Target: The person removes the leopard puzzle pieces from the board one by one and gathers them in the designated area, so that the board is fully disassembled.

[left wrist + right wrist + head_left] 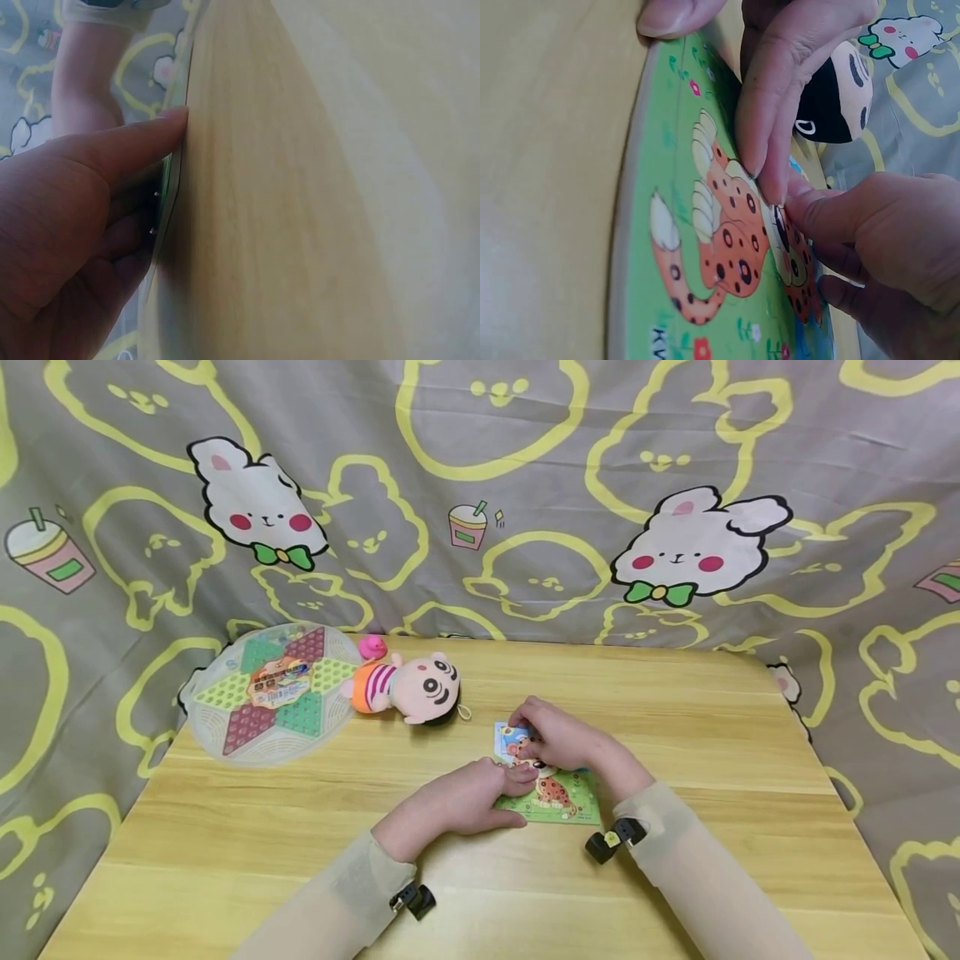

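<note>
A flat jigsaw puzzle (583,808) with a spotted leopard on green grass lies on the table. My left hand (468,795) rests on its left side, fingers fairly straight on the picture, and its thumb (154,139) lies along the near edge. Over the far part, my right hand (562,739) has bent fingers and grips a puzzle piece near the leopard's head. In the right wrist view the right thumb (825,206) meets the picture close to the left fingertips (754,150). The fingers cover much of that piece.
Left of the puzzle a plush doll (420,689) in a striped top lies on its back. Behind it sits a small pink toy duck (372,647). A round star-patterned game board (247,739) lies at the far left. A patterned curtain (555,510) hangs behind the table.
</note>
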Available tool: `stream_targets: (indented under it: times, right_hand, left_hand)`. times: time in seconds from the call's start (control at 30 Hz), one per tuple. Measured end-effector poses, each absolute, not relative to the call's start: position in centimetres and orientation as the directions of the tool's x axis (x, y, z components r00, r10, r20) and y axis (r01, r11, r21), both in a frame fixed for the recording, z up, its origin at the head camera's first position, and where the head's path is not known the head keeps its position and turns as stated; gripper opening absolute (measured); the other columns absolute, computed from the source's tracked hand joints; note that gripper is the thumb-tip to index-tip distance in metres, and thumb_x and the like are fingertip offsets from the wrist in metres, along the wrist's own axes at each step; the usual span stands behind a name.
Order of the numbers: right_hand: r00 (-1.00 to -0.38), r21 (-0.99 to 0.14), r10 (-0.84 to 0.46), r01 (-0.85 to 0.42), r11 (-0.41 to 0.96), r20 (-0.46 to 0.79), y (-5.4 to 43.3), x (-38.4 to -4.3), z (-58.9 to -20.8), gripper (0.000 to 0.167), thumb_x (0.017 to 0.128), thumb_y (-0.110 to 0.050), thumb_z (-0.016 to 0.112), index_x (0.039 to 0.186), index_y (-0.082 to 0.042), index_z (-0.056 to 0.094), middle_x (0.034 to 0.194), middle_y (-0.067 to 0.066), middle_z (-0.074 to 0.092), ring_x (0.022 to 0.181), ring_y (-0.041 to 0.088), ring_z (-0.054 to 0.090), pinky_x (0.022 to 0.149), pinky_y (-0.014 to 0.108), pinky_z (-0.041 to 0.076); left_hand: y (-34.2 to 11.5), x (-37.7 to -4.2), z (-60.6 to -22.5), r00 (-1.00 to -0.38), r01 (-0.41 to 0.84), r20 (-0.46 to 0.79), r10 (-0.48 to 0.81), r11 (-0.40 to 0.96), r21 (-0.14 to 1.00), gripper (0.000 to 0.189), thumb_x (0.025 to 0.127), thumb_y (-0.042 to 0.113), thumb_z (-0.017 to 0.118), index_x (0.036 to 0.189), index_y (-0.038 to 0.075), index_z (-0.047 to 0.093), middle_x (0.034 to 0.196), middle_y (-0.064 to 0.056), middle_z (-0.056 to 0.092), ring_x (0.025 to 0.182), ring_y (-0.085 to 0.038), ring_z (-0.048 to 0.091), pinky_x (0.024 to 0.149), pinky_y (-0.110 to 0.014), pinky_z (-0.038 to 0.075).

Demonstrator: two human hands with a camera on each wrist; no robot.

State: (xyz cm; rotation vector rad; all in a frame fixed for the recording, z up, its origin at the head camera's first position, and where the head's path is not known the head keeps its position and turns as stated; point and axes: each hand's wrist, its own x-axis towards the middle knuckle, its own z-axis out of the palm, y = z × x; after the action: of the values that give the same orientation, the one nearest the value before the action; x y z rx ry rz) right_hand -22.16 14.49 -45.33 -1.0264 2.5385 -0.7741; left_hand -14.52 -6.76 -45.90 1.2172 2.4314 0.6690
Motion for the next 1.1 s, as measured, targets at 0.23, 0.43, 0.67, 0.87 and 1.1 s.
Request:
stream_targets:
  times: [0.23,0.43,0.67,0.87,1.1]
  right_hand:
    - [-0.727,-0.597,-0.686,-0.533,0.599,-0.038,14.55,-21.65,-45.35,0.037,0.096,-0.012,0.080,0.127,-0.002,0.064,0.118,0.006,0.059,0.106,0.021,0.058,0.097,0.041,0.053]
    - [-0.731,-0.618,-0.682,-0.543,0.569,0.015,14.76,-21.39,-45.59,0.035,0.096,-0.013,0.080,0.126,-0.004,0.064,0.115,0.005,0.062,0.103,0.021,0.060,0.092,0.041,0.053]
    - [-0.719,-0.650,-0.692,-0.556,0.519,0.063,15.07,-21.19,-45.66,0.036,0.094,-0.010,0.081,0.127,-0.003,0.068,0.112,0.005,0.061,0.094,0.021,0.061,0.082,0.036,0.055]
    - [-0.706,-0.642,-0.707,-0.563,0.521,0.044,15.25,-21.26,-45.26,0.041,0.093,-0.009,0.083,0.130,0.002,0.068,0.112,0.006,0.063,0.092,0.019,0.062,0.081,0.033,0.056]
    - [-0.689,-0.631,-0.725,-0.568,0.529,0.011,15.30,-21.97,-44.94,0.043,0.089,-0.007,0.085,0.128,0.004,0.071,0.107,0.004,0.068,0.088,0.015,0.063,0.078,0.030,0.057]
  left_hand:
    - [-6.74,-14.53,-46.00,-0.578,0.661,-0.089,0.812,0.529,0.533,0.055,0.101,0.032,0.075,0.149,0.012,0.060,0.155,-0.002,0.052,0.145,-0.016,0.044,0.120,-0.026,0.034]
    - [-6.71,-14.45,-45.99,-0.582,0.662,-0.083,0.809,0.531,0.530,0.055,0.101,0.032,0.076,0.149,0.011,0.060,0.154,-0.002,0.052,0.146,-0.015,0.044,0.121,-0.026,0.032]
    - [-6.63,-14.29,-45.86,-0.587,0.660,-0.085,0.805,0.536,0.526,0.055,0.101,0.033,0.075,0.149,0.011,0.060,0.155,-0.002,0.051,0.146,-0.016,0.044,0.121,-0.027,0.033]
    - [-6.60,-14.28,-45.83,-0.586,0.660,-0.089,0.805,0.538,0.524,0.056,0.101,0.034,0.075,0.150,0.011,0.060,0.156,-0.003,0.050,0.146,-0.018,0.044,0.121,-0.028,0.032]
    - [-6.64,-14.26,-45.83,-0.590,0.656,-0.092,0.802,0.542,0.525,0.055,0.101,0.035,0.075,0.149,0.012,0.061,0.155,-0.002,0.052,0.146,-0.018,0.045,0.121,-0.028,0.033]
